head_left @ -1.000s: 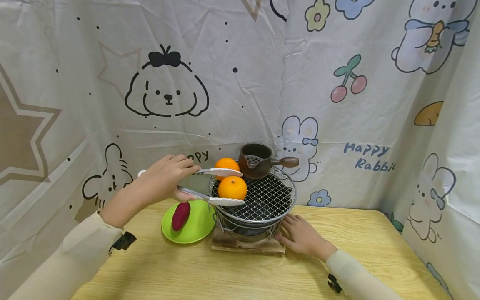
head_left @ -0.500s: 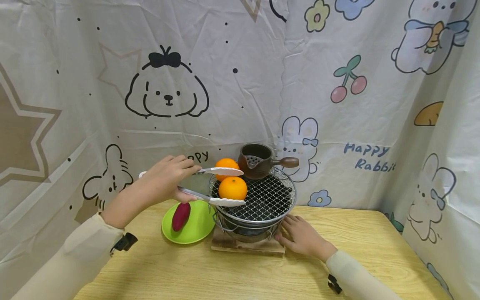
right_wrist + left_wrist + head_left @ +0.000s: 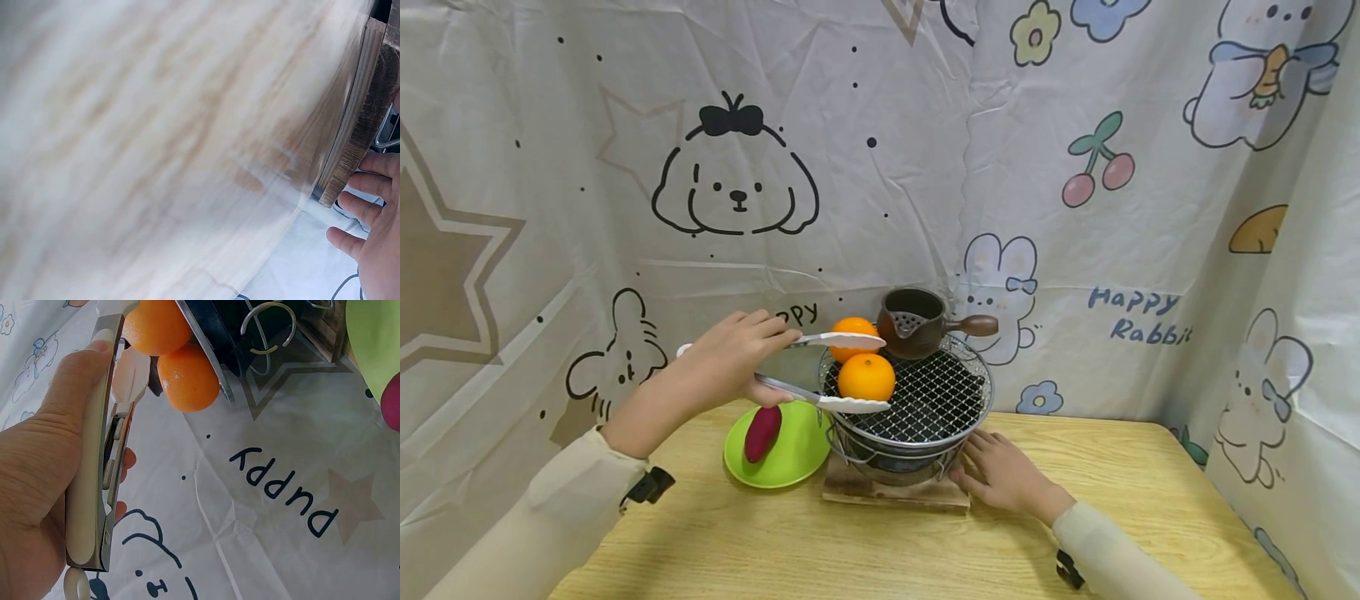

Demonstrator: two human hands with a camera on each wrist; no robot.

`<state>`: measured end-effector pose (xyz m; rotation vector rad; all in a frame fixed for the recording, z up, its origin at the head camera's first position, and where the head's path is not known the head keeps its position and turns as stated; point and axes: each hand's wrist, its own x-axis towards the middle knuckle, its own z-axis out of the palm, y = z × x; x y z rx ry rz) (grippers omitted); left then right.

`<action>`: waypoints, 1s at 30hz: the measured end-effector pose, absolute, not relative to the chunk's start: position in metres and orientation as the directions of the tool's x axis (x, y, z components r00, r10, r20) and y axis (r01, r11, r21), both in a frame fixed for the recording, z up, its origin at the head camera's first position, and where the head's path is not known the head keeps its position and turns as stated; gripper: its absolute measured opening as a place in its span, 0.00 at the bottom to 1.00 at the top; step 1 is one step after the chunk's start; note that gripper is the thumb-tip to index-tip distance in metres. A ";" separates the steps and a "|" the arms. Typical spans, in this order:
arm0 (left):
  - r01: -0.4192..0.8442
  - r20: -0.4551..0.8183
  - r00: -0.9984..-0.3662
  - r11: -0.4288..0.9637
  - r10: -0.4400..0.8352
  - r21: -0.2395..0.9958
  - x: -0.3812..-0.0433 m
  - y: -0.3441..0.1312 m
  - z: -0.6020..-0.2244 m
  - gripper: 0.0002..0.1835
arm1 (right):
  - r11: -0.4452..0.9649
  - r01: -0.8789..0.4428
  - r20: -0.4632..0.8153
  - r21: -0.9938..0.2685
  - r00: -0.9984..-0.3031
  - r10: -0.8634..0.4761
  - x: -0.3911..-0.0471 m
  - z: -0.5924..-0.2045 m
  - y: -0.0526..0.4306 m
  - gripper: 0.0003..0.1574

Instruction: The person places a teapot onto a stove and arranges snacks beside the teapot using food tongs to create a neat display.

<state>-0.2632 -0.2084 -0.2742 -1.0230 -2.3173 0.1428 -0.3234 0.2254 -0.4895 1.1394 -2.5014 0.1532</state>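
Observation:
In the head view my left hand [image 3: 730, 354] grips white-tipped metal tongs [image 3: 853, 406]. Their two arms are spread, one tip on the near side of the front orange [image 3: 867, 379], the other above and behind it; I cannot tell whether they touch it. Behind sits a second orange [image 3: 850, 325], partly covered by the upper tip. Both fruits are at the left of the round wire-mesh grill [image 3: 936, 400]. My right hand [image 3: 1007, 475] lies with extended fingers against the right side of the grill's wooden base [image 3: 895, 497]; the right wrist view shows its fingers [image 3: 369, 184] by the board's edge.
A brown side-handled pot [image 3: 913, 333] stands at the back of the grill. Left of the grill, a green plate [image 3: 801, 462] on the wooden table [image 3: 760, 546] carries a purple sweet potato [image 3: 762, 433]. Printed cloth [image 3: 880, 183] hangs close behind.

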 end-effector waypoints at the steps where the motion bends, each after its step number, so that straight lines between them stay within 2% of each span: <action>1: 0.638 0.477 -0.530 0.700 0.701 -0.320 -0.263 -0.209 -0.274 0.42 | 0.662 -0.746 0.393 0.064 -0.591 -0.704 -0.323 -0.490 0.225 0.35; 14: 0.628 0.514 -0.514 0.709 0.687 -0.320 -0.263 -0.211 -0.274 0.45 | 0.662 -0.745 0.404 0.089 -0.580 -0.707 -0.323 -0.491 0.225 0.34; 30: 0.629 0.540 -0.497 0.711 0.679 -0.315 -0.261 -0.218 -0.275 0.45 | 0.679 -0.730 0.367 0.075 -0.613 -0.700 -0.322 -0.489 0.226 0.36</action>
